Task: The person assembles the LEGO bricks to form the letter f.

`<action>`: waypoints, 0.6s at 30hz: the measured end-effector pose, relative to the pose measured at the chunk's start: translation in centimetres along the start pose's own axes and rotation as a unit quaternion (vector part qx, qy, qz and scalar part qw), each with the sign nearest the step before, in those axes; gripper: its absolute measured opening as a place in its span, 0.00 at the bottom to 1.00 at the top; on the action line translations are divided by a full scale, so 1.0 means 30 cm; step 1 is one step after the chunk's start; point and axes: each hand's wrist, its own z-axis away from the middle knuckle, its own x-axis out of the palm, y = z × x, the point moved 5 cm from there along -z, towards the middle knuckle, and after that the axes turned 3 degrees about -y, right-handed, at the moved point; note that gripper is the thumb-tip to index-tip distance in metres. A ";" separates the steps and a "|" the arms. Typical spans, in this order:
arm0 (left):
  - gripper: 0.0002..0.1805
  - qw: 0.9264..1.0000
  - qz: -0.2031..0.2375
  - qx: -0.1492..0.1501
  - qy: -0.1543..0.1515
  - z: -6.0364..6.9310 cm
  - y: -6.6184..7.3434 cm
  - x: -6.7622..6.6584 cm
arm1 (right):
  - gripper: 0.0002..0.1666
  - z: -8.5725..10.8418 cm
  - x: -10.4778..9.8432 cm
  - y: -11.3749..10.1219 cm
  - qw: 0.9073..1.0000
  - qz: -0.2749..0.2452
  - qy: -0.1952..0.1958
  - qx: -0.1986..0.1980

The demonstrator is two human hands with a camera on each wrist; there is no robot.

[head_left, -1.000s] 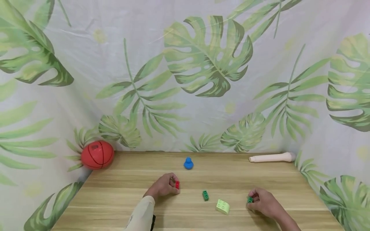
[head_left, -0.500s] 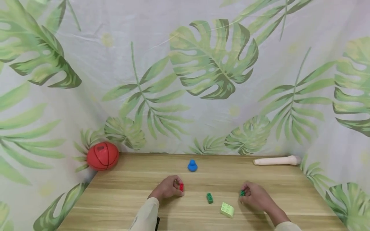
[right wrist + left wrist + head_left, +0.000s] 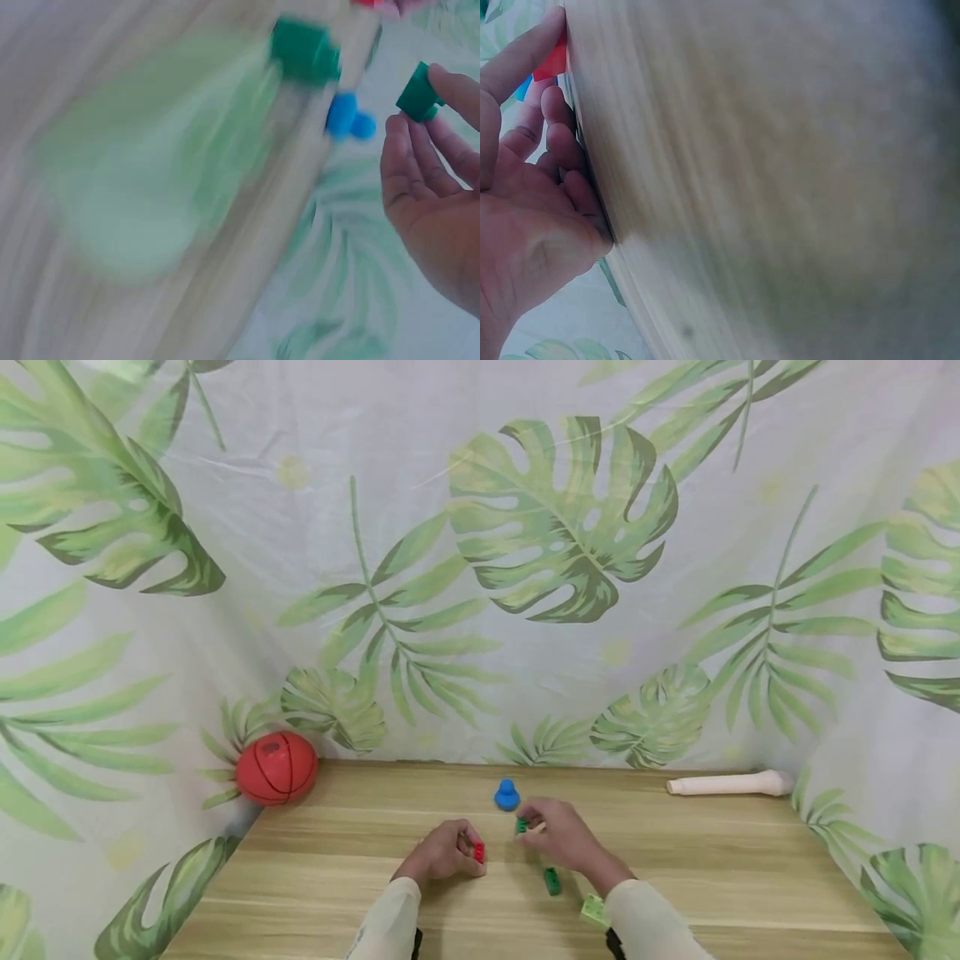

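Red studded brick (image 3: 478, 853), oblong, long axis front-to-back: pinched by left hand (image 3: 446, 852), in front and left of smooth blue knobbed piece (image 3: 507, 797). Green studded brick (image 3: 521, 826): pinched by right hand (image 3: 566, 835), just before blue piece. Loose green brick (image 3: 552, 882), lime brick (image 3: 592, 908): farther front-right, on wood-grain table (image 3: 750, 877).

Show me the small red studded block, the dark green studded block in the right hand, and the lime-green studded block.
Small red studded block (image 3: 478, 853), head view: studded face.
Held dark green studded block (image 3: 414, 94), right wrist view: flat side.
Lime-green studded block (image 3: 593, 909), head view: studded top.
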 end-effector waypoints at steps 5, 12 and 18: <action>0.18 1.000 -0.002 0.007 -0.005 0.001 0.001 0.003 | 0.16 -0.075 0.112 -0.051 0.999 -0.030 -0.020 -0.022; 0.18 1.000 -0.001 0.015 -0.010 0.004 0.007 0.002 | 0.14 -0.112 0.200 -0.071 0.998 -0.050 -0.030 -0.034; 0.18 1.000 -0.003 0.025 -0.008 0.000 0.001 -0.003 | 0.15 -0.119 0.219 -0.065 0.999 -0.019 -0.028 -0.039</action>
